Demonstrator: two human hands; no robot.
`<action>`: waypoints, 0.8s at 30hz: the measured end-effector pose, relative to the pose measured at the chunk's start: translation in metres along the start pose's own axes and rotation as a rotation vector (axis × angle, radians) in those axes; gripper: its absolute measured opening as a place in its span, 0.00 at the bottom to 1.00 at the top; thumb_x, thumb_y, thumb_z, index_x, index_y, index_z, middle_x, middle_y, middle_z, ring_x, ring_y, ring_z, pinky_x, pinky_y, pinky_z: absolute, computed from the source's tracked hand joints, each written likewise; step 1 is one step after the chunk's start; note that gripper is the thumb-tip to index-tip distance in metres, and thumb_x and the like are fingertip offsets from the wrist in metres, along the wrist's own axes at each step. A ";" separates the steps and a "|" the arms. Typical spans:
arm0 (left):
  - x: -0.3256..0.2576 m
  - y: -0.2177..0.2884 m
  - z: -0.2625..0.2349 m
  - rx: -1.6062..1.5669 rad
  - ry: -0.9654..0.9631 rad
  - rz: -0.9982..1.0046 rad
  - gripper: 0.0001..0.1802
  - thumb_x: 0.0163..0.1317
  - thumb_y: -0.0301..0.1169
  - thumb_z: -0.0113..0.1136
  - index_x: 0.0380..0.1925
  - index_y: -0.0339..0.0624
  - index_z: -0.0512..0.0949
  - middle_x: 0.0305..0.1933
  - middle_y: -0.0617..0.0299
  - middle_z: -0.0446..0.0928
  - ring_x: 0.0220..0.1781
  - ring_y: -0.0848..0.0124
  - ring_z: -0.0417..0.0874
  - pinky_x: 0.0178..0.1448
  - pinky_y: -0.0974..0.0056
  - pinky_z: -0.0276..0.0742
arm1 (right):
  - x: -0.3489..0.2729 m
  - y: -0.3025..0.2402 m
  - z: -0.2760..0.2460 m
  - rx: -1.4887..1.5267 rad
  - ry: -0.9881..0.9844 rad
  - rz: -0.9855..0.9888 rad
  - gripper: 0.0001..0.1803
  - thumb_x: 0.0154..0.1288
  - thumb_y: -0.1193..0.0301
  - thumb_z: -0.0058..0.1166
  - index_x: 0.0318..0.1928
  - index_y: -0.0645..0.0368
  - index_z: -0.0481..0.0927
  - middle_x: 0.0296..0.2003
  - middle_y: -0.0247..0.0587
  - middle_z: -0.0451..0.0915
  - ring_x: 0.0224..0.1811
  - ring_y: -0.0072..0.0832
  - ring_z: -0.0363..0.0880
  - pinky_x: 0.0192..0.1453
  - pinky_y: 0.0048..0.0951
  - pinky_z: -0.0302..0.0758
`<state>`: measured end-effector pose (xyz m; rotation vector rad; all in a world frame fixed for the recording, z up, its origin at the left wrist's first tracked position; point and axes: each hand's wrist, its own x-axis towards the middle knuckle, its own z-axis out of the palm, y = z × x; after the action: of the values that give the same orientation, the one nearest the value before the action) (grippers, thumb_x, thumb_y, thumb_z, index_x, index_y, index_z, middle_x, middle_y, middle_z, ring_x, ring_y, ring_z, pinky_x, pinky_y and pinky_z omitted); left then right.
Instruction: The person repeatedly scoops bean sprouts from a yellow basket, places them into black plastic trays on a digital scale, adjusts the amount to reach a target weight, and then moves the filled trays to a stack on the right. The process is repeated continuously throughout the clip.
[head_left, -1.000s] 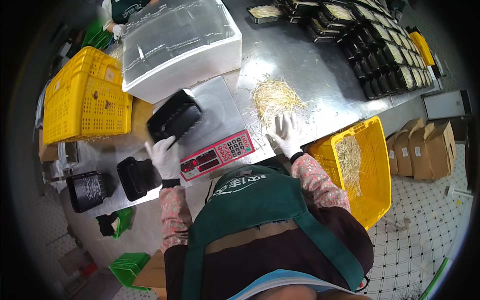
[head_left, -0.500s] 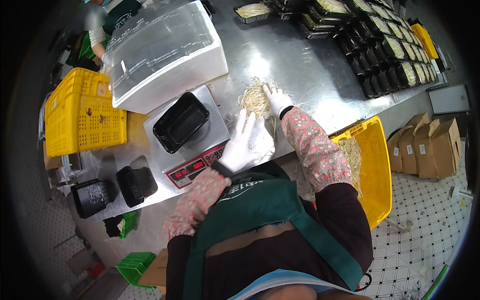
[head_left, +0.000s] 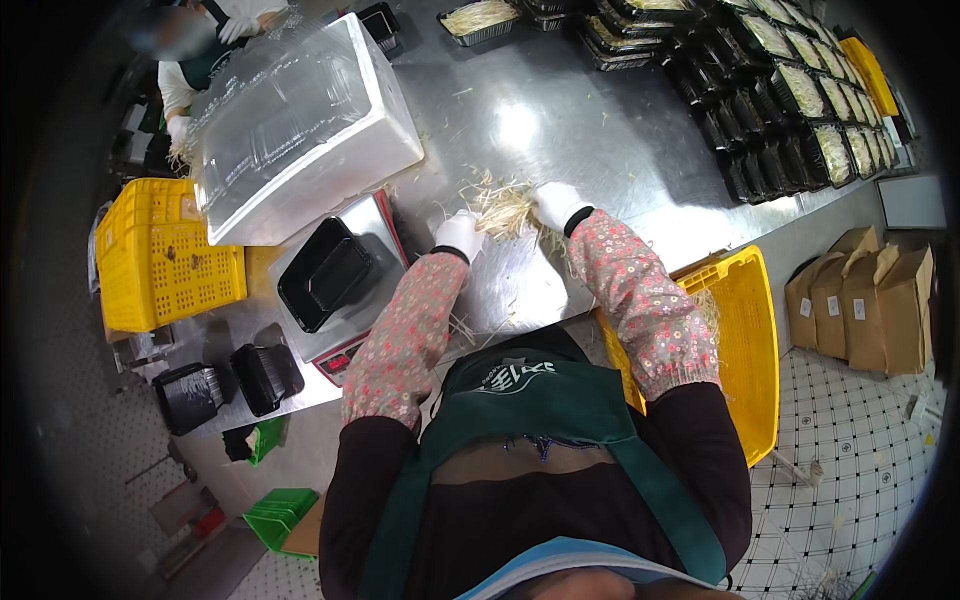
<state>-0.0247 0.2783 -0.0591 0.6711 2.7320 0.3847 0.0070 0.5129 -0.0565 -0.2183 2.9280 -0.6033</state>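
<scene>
A loose bundle of pale, thin, sprout-like strands [head_left: 505, 210] lies on the steel table in front of me. My left hand [head_left: 460, 235], in a white glove, is closed at the bundle's left end, its fingers curled and partly hidden. At the other end, my gloved right hand [head_left: 557, 207] is closed on the strands. Left of my hands, a black plastic tray [head_left: 325, 273] rests on the metal pan of a red-edged digital scale [head_left: 372, 235]. No contents show in that tray. My left sleeve partly covers the scale's display.
A white foam box [head_left: 320, 150] with clear film stands behind the scale, beside a yellow crate [head_left: 170, 255]. Two black trays [head_left: 265, 378] sit at the left table edge. Filled trays [head_left: 800, 95] are stacked far right. Another yellow crate [head_left: 750, 350] stands right. A co-worker [head_left: 185, 75] is far left.
My left hand has gone from lying open near the scale to closing at the strands' left end. My right hand has closed on the right end. The view has shifted slightly.
</scene>
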 end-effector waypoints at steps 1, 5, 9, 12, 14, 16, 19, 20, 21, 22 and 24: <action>-0.007 -0.005 -0.001 0.028 0.015 0.002 0.15 0.55 0.39 0.62 0.40 0.46 0.83 0.40 0.48 0.81 0.40 0.52 0.84 0.46 0.52 0.80 | 0.000 0.007 -0.010 0.006 0.018 0.012 0.13 0.55 0.67 0.55 0.40 0.51 0.86 0.34 0.50 0.84 0.40 0.46 0.83 0.46 0.45 0.78; -0.045 -0.010 -0.018 -0.096 0.110 0.083 0.14 0.54 0.34 0.63 0.43 0.51 0.82 0.41 0.54 0.80 0.38 0.54 0.84 0.42 0.53 0.80 | -0.005 0.023 -0.076 0.267 0.086 0.232 0.12 0.56 0.66 0.61 0.35 0.61 0.85 0.26 0.52 0.83 0.28 0.44 0.83 0.36 0.37 0.78; -0.053 0.006 -0.015 -0.167 0.113 0.130 0.28 0.52 0.32 0.66 0.57 0.53 0.77 0.48 0.53 0.78 0.46 0.53 0.82 0.48 0.55 0.78 | -0.001 -0.004 -0.065 0.535 0.027 0.191 0.15 0.58 0.65 0.63 0.40 0.63 0.84 0.28 0.52 0.84 0.29 0.34 0.83 0.38 0.34 0.78; -0.054 0.029 -0.006 -0.173 0.074 0.017 0.44 0.49 0.30 0.69 0.68 0.55 0.63 0.68 0.51 0.66 0.59 0.52 0.77 0.59 0.56 0.76 | 0.004 -0.040 -0.046 0.157 -0.275 0.141 0.25 0.55 0.61 0.65 0.53 0.58 0.80 0.50 0.55 0.80 0.54 0.45 0.79 0.58 0.40 0.75; -0.068 0.042 -0.023 -0.210 0.032 -0.067 0.42 0.49 0.31 0.70 0.67 0.55 0.66 0.70 0.52 0.63 0.60 0.51 0.76 0.61 0.57 0.75 | -0.002 -0.028 -0.031 0.145 0.038 -0.059 0.35 0.53 0.62 0.67 0.62 0.56 0.73 0.62 0.55 0.70 0.63 0.45 0.72 0.65 0.38 0.71; -0.097 0.033 -0.030 -0.305 0.140 -0.043 0.39 0.49 0.31 0.71 0.65 0.52 0.68 0.71 0.52 0.64 0.58 0.55 0.78 0.57 0.59 0.78 | -0.002 -0.032 -0.046 0.068 -0.076 0.084 0.50 0.47 0.56 0.72 0.69 0.56 0.62 0.68 0.60 0.60 0.68 0.50 0.65 0.68 0.39 0.69; -0.137 0.044 -0.075 -0.612 0.275 -0.101 0.33 0.50 0.26 0.72 0.59 0.47 0.75 0.67 0.56 0.69 0.43 0.71 0.83 0.45 0.68 0.81 | -0.012 -0.069 -0.041 -0.171 -0.162 0.047 0.63 0.38 0.49 0.76 0.72 0.56 0.54 0.70 0.62 0.54 0.69 0.54 0.61 0.67 0.46 0.69; -0.149 0.042 -0.087 -0.683 0.342 -0.090 0.33 0.50 0.26 0.72 0.60 0.48 0.74 0.64 0.55 0.72 0.41 0.69 0.84 0.45 0.66 0.81 | -0.015 -0.083 -0.033 -0.252 -0.192 0.021 0.67 0.35 0.47 0.77 0.73 0.57 0.52 0.71 0.62 0.52 0.70 0.55 0.61 0.67 0.47 0.69; -0.159 0.032 -0.093 -0.634 0.488 -0.064 0.34 0.49 0.25 0.72 0.60 0.47 0.74 0.65 0.55 0.71 0.46 0.69 0.82 0.47 0.66 0.80 | -0.018 -0.087 -0.016 -0.297 -0.115 -0.043 0.53 0.45 0.55 0.72 0.69 0.60 0.59 0.66 0.63 0.61 0.64 0.54 0.69 0.59 0.49 0.75; -0.171 0.018 -0.099 -0.580 0.636 -0.036 0.35 0.48 0.23 0.73 0.60 0.47 0.74 0.65 0.54 0.70 0.51 0.69 0.81 0.49 0.65 0.80 | -0.012 -0.088 -0.004 -0.263 -0.143 -0.037 0.46 0.47 0.59 0.70 0.65 0.61 0.64 0.62 0.63 0.65 0.61 0.53 0.72 0.56 0.48 0.76; -0.192 -0.006 -0.123 -0.461 0.844 -0.182 0.37 0.47 0.24 0.74 0.61 0.48 0.74 0.68 0.52 0.66 0.64 0.63 0.72 0.62 0.60 0.74 | 0.004 -0.071 0.020 -0.202 -0.195 -0.003 0.31 0.52 0.67 0.64 0.58 0.62 0.72 0.53 0.61 0.74 0.54 0.51 0.78 0.50 0.46 0.80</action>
<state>0.0919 0.1578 0.0952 0.1277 3.1974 1.4721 0.0142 0.4401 -0.0471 -0.2868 2.7967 -0.2677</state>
